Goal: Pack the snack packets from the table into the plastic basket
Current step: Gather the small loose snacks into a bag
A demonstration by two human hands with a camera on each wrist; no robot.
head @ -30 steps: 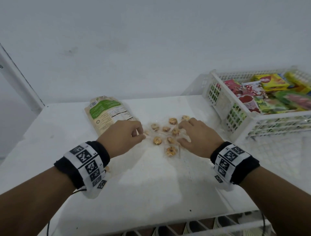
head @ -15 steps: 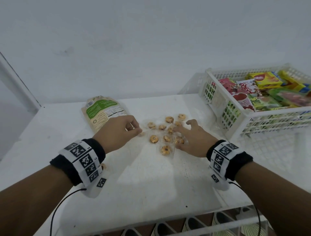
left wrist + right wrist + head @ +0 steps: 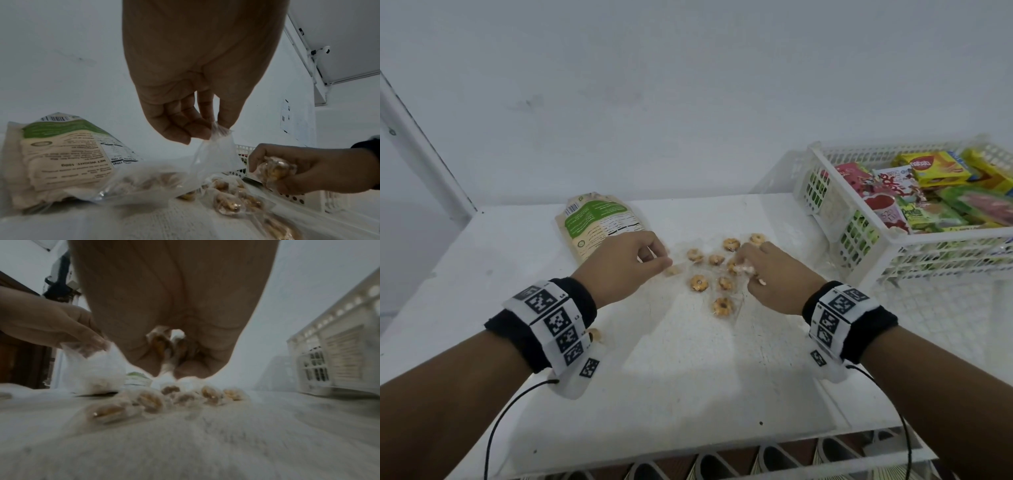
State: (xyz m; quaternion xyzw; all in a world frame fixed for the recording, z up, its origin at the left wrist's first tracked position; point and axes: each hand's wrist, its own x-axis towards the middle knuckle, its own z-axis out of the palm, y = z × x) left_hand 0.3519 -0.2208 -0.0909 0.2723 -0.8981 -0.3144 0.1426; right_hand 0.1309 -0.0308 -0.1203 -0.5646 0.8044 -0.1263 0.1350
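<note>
Several small clear-wrapped cookie packets (image 3: 699,283) lie scattered mid-table. My left hand (image 3: 654,262) pinches the edge of one clear wrapper (image 3: 213,144) between thumb and fingertips and lifts it off the table. My right hand (image 3: 751,270) has its fingers curled round a bunch of cookie packets (image 3: 273,170), seen inside the fist (image 3: 164,344) in the right wrist view. A beige and green pouch (image 3: 599,224) lies flat behind my left hand. The white plastic basket (image 3: 859,246) stands at the right, holding several colourful snack packets (image 3: 935,195).
The white table (image 3: 688,377) ends at a front edge near me, with shoes (image 3: 709,469) on the floor below. A plain wall rises behind. One cookie packet (image 3: 595,334) peeks out under my left wrist band.
My right hand has closed its fingers round cookie packets and gathered them in. My left hand has stayed by the pouch, pinching a wrapper.
</note>
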